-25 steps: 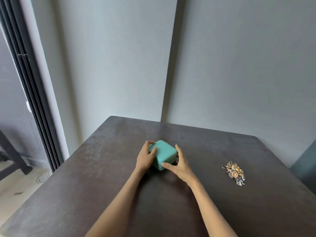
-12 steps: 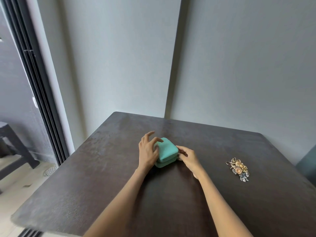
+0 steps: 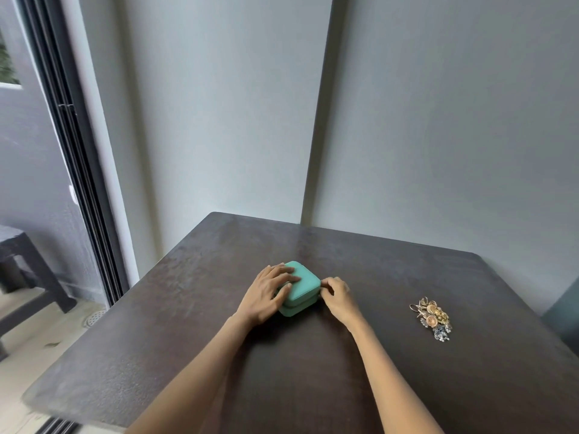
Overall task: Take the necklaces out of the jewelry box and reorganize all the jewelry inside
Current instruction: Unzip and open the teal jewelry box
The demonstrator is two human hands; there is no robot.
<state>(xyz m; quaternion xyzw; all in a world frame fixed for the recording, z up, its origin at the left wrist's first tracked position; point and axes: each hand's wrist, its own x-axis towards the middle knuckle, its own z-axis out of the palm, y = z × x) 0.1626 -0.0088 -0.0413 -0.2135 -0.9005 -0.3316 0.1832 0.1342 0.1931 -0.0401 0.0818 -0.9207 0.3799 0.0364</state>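
Dark brown table in grey-walled corner, sliding door left

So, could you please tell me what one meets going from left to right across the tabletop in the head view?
Left hand resting on the lid → teal jewelry box → right hand at the box's right edge → pile of jewelry, lying apart on the dark table.

Dark table; jewelry box; jewelry pile.

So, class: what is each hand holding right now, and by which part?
The left hand rests flat on the lid of the teal jewelry box, steadying it. The right hand pinches something at the box's right corner seam, too small to tell.
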